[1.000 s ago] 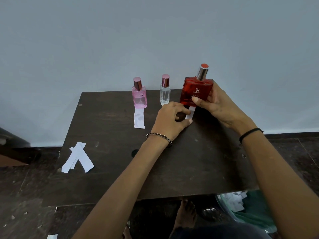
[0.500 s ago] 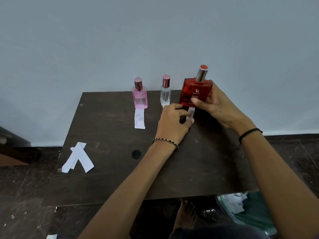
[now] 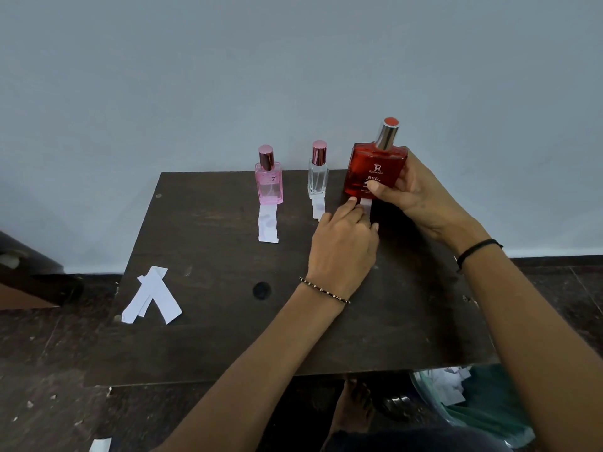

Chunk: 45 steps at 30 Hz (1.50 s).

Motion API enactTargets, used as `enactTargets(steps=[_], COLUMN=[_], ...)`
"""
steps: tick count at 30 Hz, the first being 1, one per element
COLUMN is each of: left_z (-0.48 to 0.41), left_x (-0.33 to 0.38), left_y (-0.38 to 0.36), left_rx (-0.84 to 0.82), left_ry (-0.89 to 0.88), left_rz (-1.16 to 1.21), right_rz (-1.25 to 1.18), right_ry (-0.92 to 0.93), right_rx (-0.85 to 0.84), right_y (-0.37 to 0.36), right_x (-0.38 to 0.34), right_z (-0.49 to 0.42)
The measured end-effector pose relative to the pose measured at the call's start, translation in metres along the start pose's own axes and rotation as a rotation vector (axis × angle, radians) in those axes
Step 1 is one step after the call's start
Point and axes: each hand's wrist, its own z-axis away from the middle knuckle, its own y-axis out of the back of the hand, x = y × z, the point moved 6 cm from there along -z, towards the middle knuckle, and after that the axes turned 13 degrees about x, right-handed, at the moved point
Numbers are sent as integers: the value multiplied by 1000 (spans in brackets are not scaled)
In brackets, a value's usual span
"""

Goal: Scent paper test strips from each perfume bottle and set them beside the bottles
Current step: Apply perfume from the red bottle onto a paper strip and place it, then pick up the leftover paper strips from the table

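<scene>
Right hand (image 3: 421, 197) is gripping the red bottle (image 3: 375, 172) near the worktop's (image 3: 228, 337) back edge; left hand (image 3: 342, 243) is pinching a paper strip (image 3: 366, 203) under it. Setting down carelessly risks crumpling or skewing the strip.

Dark brown table (image 3: 212, 347) carries a red bottle (image 3: 372, 172) with white lettering and silver cap, a pink bottle (image 3: 270, 185) and clear bottle (image 3: 317, 177) both rose-capped, and white strips (image 3: 151, 294) at its left edge
</scene>
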Motion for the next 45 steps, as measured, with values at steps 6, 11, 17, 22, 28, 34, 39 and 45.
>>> enactTargets(steps=[6, 11, 17, 22, 28, 34, 39, 45], left_z=[7, 7, 7, 6, 7, 5, 17, 49], left_x=[12, 14, 12, 11, 8, 4, 3, 0], left_y=[3, 2, 3, 3, 0, 4, 22, 56], left_rx=[-14, -16, -1, -6, -12, 3, 28, 52], left_ry=[30, 71, 76, 67, 69, 48, 137, 208], left_rz=[-98, -113, -91, -92, -75, -39, 40, 56], right_rz=[-31, 5, 45, 39, 74, 160, 212, 288], right_ry=[-17, -5, 3, -19, -72, -126, -165, -171], right_rx=[52, 15, -22, -35, -1, 155, 272, 198], right_y=[8, 1, -7, -7, -4, 14, 18, -5], right_x=[-1, -3, -6, -6, -4, 5, 4, -17], right_z=[7, 6, -1, -2, 3, 30, 69, 114])
